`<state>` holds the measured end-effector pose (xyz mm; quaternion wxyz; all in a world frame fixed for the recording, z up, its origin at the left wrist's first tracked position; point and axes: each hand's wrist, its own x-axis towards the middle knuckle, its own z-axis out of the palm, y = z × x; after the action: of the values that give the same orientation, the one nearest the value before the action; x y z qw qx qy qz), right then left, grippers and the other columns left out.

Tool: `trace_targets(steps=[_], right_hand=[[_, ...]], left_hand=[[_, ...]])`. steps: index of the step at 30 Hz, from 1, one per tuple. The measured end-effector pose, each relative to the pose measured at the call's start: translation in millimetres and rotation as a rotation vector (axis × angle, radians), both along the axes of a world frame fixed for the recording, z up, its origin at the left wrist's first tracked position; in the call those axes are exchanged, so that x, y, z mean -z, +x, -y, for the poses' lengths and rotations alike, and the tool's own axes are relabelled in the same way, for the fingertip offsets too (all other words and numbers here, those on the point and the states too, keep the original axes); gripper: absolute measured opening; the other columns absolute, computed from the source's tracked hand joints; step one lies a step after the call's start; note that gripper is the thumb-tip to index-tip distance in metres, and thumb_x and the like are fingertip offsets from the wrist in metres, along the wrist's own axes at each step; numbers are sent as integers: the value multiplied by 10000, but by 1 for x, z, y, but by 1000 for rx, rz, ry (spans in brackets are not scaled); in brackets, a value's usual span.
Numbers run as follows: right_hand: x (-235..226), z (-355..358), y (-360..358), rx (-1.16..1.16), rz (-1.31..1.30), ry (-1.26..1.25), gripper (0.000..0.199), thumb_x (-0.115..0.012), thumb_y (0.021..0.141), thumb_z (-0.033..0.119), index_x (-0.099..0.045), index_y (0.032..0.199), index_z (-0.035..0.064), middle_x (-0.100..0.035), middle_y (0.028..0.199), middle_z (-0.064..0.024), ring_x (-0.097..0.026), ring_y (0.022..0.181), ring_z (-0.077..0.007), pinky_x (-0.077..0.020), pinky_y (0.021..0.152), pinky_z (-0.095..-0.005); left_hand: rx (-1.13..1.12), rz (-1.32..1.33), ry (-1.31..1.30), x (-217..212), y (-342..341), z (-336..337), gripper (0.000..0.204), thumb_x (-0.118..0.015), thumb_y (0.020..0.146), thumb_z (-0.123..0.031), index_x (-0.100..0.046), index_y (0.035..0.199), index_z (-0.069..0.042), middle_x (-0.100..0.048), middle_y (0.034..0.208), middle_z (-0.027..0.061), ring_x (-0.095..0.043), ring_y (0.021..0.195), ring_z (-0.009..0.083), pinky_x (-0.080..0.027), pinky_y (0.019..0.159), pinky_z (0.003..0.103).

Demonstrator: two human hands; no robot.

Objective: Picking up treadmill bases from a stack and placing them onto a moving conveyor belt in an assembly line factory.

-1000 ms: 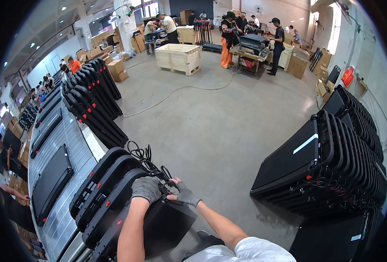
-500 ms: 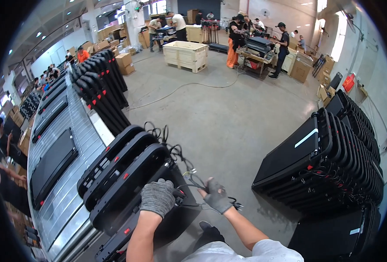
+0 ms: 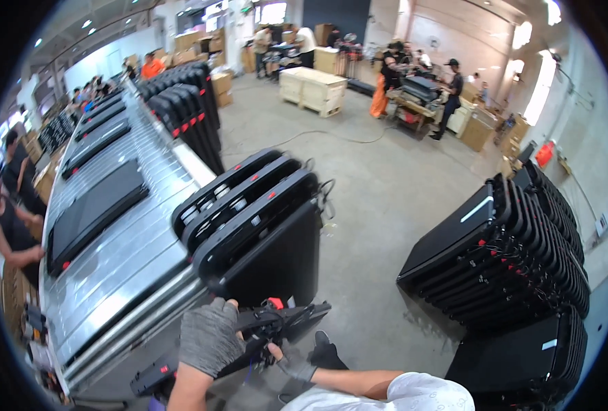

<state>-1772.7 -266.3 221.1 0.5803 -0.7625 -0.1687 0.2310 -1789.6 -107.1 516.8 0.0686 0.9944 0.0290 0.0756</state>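
Beside the near right corner of the metal conveyor [image 3: 122, 257], black panels [image 3: 287, 243] stand tilted. A black frame [image 3: 309, 316] slants just off the near edge. The gloved left hand [image 3: 210, 337] curls around the frame; the right hand [image 3: 294, 363], half-curled, is near its dark cords [image 3: 274, 331], grip unclear.

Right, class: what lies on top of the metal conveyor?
Flat black panels lie spaced along the metal conveyor. The surface directly beneath each panel is covered and cannot be seen.

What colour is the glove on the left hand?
The glove is mottled grey, seen in the head view.
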Motion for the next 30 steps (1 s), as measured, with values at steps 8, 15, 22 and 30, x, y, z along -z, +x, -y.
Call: trace_targets(steps=[8, 15, 22, 30], right_hand=[[-52, 3, -21, -514, 16, -118, 477, -577, 957, 341, -522, 1303, 18, -632, 1146, -129, -581, 1096, -235, -437, 941, -346], [87, 43, 52, -94, -274, -201, 266, -643, 916, 288, -590, 982, 36, -649, 841, -70, -653, 688, -174, -508, 579, -301], [169, -3, 87, -532, 374, -677, 953, -802, 653, 245, -303, 1447, 76, -422, 1396, -259, -407, 1299, -422, -360, 1093, -453], [239, -34, 81, -666, 554, -742, 613, -728, 752, 455, -533, 1211, 98, -626, 1105, -205, -595, 1025, -424, -481, 893, -499]], left_hand=[[-36, -133, 101, 18, -91, -90, 397, -681, 677, -142, -574, 1050, -56, -599, 895, 105, -638, 841, 288, -511, 686, 417], [-44, -156, 139, 35, -167, -160, 360, -632, 721, -115, -562, 1069, -55, -602, 930, 113, -637, 867, 289, -524, 718, 416], [-79, -281, 197, 55, -192, -225, 263, -573, 785, -150, -585, 1035, -71, -603, 906, 118, -649, 817, 291, -536, 682, 417], [-169, -660, 254, 90, -247, -305, 257, -540, 843, -178, -585, 1074, -75, -609, 954, 147, -668, 823, 289, -547, 688, 437]])
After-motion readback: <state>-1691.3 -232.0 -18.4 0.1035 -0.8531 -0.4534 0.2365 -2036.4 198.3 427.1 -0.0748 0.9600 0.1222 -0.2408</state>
